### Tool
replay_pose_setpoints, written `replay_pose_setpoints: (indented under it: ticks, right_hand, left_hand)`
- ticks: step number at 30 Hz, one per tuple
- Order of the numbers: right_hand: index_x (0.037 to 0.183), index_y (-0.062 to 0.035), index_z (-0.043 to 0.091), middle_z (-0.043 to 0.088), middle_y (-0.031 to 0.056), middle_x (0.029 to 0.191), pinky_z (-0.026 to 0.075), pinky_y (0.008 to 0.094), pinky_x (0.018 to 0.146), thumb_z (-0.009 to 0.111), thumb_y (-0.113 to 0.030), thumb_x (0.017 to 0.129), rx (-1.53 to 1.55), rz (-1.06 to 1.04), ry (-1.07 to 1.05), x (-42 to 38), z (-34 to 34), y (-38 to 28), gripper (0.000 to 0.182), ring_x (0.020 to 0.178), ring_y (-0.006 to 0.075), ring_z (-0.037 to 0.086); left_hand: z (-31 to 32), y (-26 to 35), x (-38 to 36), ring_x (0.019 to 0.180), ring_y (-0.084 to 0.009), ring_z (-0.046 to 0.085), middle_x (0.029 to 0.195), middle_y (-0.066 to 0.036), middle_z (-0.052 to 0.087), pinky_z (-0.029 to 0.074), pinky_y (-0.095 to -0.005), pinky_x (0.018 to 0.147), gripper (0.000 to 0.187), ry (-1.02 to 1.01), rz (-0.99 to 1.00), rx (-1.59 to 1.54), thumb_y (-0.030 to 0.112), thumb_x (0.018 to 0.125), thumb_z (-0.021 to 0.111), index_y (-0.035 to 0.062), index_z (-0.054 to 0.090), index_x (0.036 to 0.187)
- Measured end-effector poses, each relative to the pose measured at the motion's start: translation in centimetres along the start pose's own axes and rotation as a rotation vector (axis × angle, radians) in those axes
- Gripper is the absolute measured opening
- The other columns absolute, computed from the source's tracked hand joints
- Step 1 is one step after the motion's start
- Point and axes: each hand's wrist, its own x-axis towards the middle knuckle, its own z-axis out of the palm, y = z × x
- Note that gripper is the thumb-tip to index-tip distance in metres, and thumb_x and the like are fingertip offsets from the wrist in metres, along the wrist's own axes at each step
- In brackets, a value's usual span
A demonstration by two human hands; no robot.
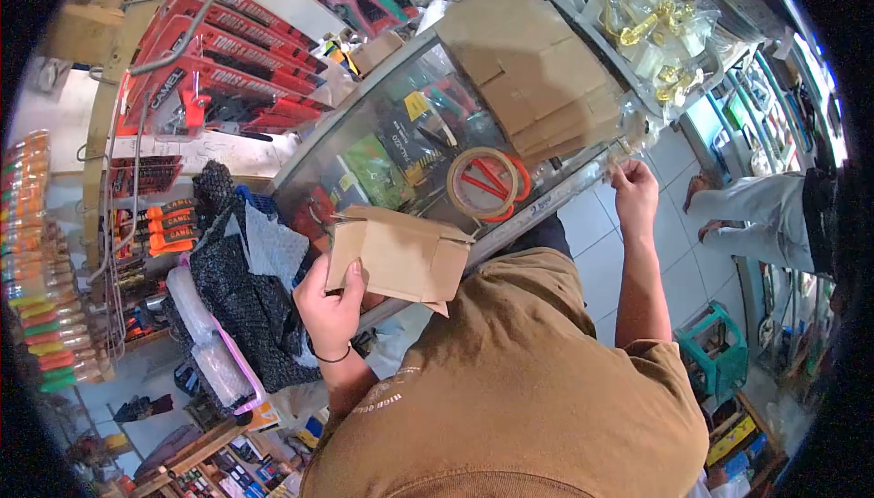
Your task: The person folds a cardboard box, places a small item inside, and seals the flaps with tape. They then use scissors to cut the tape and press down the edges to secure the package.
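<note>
Left of the masking-tape roll (453,187), the left hand's (330,312) fingers pinch folded cardboard (411,257); a slack grip could spill its layers. The right hand's (637,199) fingers bunch together; whether around anything, I cannot tell.

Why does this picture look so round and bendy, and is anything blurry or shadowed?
Head view: black corners and bowed edges, probably from a very wide lens; colourful hanging packets smeared at the left edge; a soft shadow across the flat brown cardboard on the counter; bright glare at the far right.
</note>
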Motion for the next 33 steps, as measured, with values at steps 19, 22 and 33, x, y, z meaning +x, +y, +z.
replay_pose_setpoints:
  ticks: [19,22,33]
  right_hand:
    - [0.091,-0.0019,0.047,0.052,0.0051,0.076,0.044,0.0258,0.053,0.07,-0.02,0.074,-0.185,-0.031,0.265,0.8,1.1,2.4,0.034,0.062,0.0116,0.051]
    - [0.09,-0.003,0.047,0.052,0.0032,0.076,0.043,0.0249,0.055,0.072,-0.023,0.075,-0.041,-0.017,0.229,-1.7,1.0,0.2,0.035,0.063,0.0106,0.049]
    - [0.098,-0.0007,0.058,0.059,0.0061,0.084,0.045,0.0293,0.069,0.059,-0.027,0.087,-0.084,-0.245,-0.554,-14.6,3.9,-3.8,0.028,0.076,0.0133,0.052]
  left_hand:
    - [0.1,-0.6,-0.6,0.064,-0.0099,0.059,0.076,-0.011,0.064,0.046,-0.0245,0.056,0.016,-0.048,0.062,-0.169,0.003,0.079,0.061,-0.0043,0.06,0.094]
    - [-0.3,-0.9,-0.7,0.065,-0.0165,0.061,0.079,-0.013,0.064,0.047,-0.0282,0.06,0.018,-0.056,0.115,-0.145,0.005,0.079,0.062,-0.0034,0.061,0.095]
    - [0.6,-0.6,-2.8,0.073,-0.0274,0.062,0.087,-0.015,0.065,0.047,-0.034,0.067,0.017,0.164,0.345,-0.039,0.006,0.081,0.061,-0.0019,0.062,0.096]
